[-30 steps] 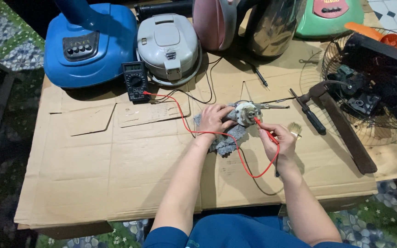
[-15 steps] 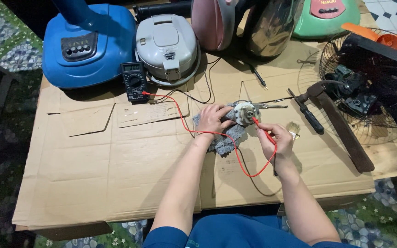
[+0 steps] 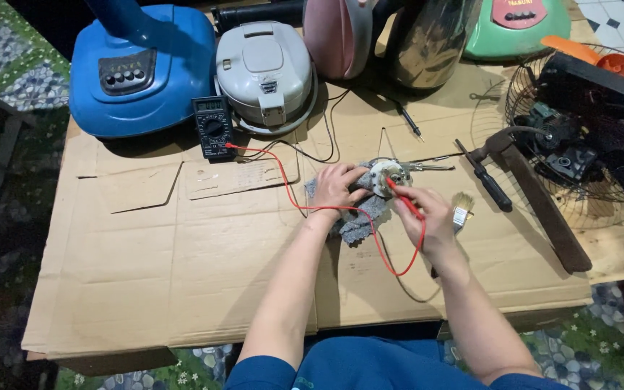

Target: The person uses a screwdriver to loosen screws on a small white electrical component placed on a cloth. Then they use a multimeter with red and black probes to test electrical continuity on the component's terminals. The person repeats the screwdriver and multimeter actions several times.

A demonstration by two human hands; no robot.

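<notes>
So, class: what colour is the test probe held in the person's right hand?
Red, with a red lead; the probe shows clearly in the head view.

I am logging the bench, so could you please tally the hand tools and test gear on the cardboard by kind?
Multimeter: 1
Red probe, in the right hand: 1
Screwdriver: 1
Paintbrush: 1
Pliers: 1
Grey cloth, under the left hand: 1
Total: 6

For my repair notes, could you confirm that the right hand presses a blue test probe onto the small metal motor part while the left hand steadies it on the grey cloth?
Not quite: the head view shows the right hand pressing a red test probe, not blue, onto the small metal motor part; the left hand does steady it on the grey cloth.
</notes>
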